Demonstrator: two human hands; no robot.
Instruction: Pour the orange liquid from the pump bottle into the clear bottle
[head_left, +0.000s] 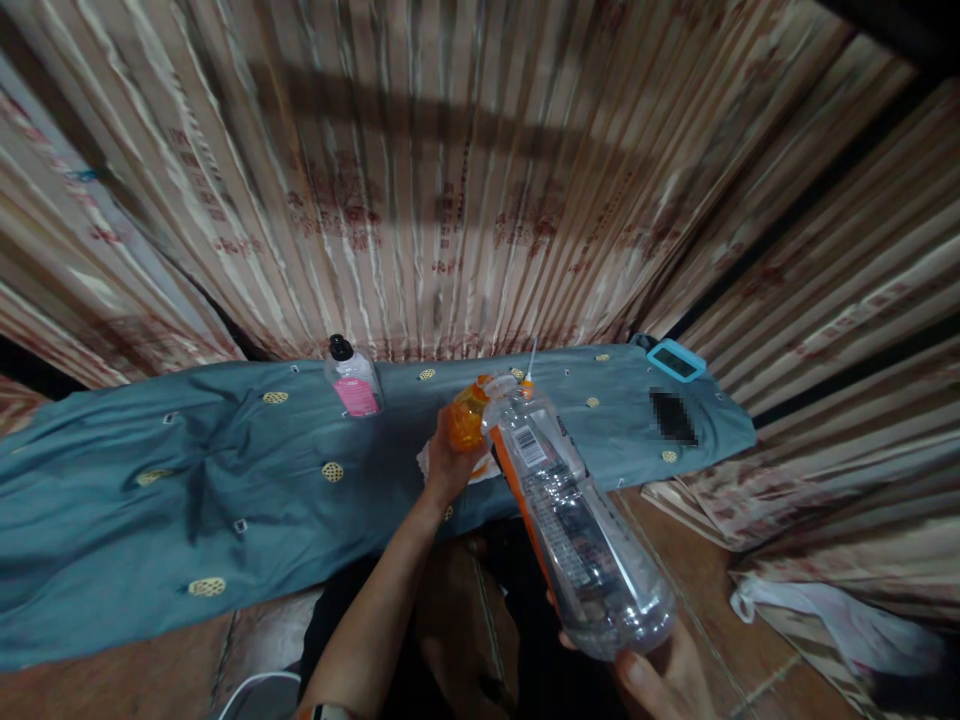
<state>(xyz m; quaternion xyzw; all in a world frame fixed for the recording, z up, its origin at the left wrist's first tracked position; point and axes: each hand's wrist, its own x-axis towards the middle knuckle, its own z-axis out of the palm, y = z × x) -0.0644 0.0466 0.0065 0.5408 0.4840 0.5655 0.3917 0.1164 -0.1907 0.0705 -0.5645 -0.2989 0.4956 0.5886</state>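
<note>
My left hand [448, 462] is closed around a small translucent orange bottle [466, 418]. In my right hand [654, 678] is a large clear plastic bottle [589, 530] with an orange and printed label, gripped near its base. The clear bottle is tilted, its neck lying against or just over the orange bottle's top; I cannot tell whether they touch. Just beyond the neck, a thin white stem with an orange base [528, 386] shows, partly hidden by the clear bottle. A white tissue [484, 470] lies beneath my left hand.
A clear bottle with a pink label and black cap [356, 385] stands on the blue-green patterned cloth [247, 440]. At the far right sits a light-blue framed device [676, 360] near a blurred dark patch. Striped curtains hang behind and beside; a white bag [832, 610] is at lower right.
</note>
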